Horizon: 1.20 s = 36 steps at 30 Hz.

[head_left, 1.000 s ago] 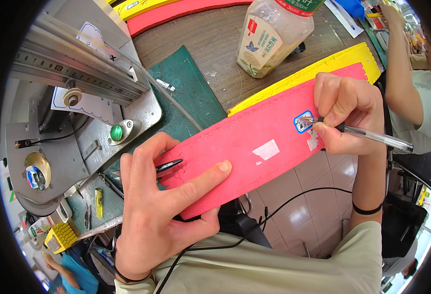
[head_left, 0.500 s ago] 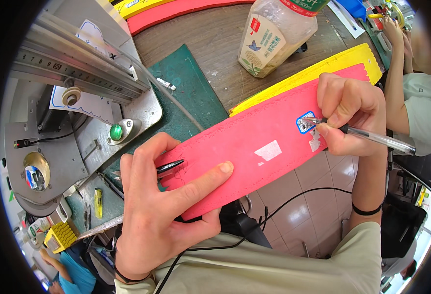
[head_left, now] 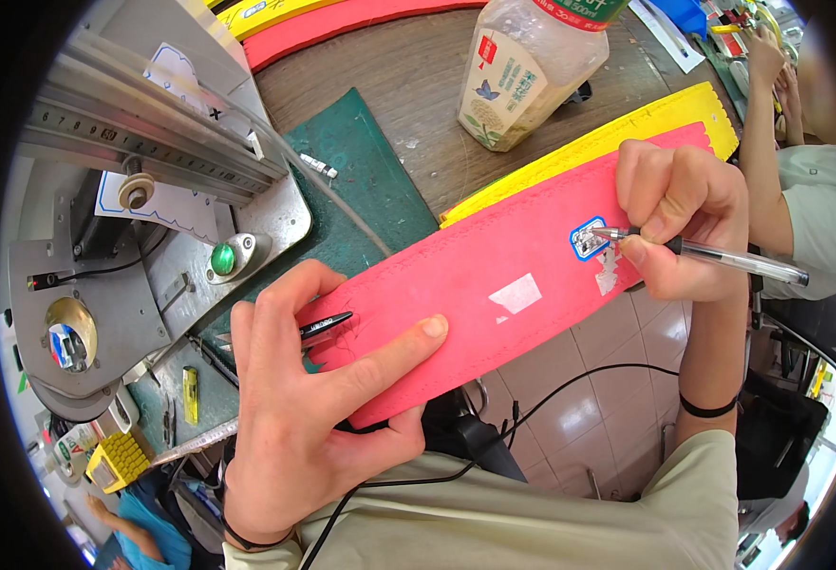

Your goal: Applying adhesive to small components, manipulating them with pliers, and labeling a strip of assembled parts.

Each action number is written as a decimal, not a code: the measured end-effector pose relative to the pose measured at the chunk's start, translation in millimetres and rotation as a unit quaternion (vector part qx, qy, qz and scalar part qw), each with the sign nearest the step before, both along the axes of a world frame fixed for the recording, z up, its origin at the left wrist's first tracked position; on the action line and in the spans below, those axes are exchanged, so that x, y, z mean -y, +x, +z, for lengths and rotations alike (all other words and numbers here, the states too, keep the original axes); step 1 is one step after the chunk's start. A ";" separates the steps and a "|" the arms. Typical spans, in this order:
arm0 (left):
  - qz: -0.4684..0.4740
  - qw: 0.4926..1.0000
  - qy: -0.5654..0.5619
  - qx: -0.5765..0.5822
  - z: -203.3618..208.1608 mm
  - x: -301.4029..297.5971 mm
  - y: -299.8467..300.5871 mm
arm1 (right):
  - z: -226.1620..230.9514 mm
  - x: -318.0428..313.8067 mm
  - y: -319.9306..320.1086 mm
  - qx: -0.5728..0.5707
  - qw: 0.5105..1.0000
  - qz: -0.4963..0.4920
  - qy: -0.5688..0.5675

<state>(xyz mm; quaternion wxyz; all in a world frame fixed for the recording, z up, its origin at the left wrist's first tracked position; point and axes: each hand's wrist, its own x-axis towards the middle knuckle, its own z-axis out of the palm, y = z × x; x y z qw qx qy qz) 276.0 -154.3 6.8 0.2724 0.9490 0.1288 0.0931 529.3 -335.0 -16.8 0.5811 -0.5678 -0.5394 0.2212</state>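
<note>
A pink foam strip [head_left: 465, 275] lies slantwise across my view, with a jagged far end. My left hand [head_left: 318, 380] is closed on its near left end, thumb flat on top and fingers around the edge. A slim black tapered item [head_left: 328, 324] shows beside those fingers; its other end is mostly hidden. My right hand [head_left: 684, 214] pinches a clear-barrelled pen [head_left: 736, 262], and its other fingers curl over the strip's upper edge. The pen's metal tip touches a small blue-bordered sticker [head_left: 589, 238]. Below are torn white paper remnants [head_left: 608, 275] and a pale patch [head_left: 516, 294].
A yellow foam strip [head_left: 570, 142] lies behind the pink one. Beyond stands a plastic jar [head_left: 522, 81]. A metal machine with a ruler scale [head_left: 123, 138] and green button [head_left: 223, 258] occupies the left, beside a green mat [head_left: 356, 152]. At right sits another person [head_left: 807, 190].
The pen tip has shifted very slightly on the sticker. Both hands and the pink strip stay nearly in place; the whole view has drifted a little.
</note>
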 end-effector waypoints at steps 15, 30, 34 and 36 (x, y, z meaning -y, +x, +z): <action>-0.003 1.000 0.006 0.002 2.3 -0.2 0.7 | 6.2 -1.1 -1.2 -0.012 0.999 -0.012 -0.032; 0.000 1.000 0.004 0.002 5.0 1.1 1.6 | 6.6 -1.5 4.6 -0.066 0.997 0.015 -0.034; -0.006 1.000 -0.007 -0.003 6.7 0.3 1.8 | 9.1 -0.1 4.3 -0.082 0.995 0.013 -0.046; -0.004 1.000 -0.005 -0.001 7.0 0.3 0.9 | 7.8 -1.2 5.4 -0.074 0.996 0.020 -0.040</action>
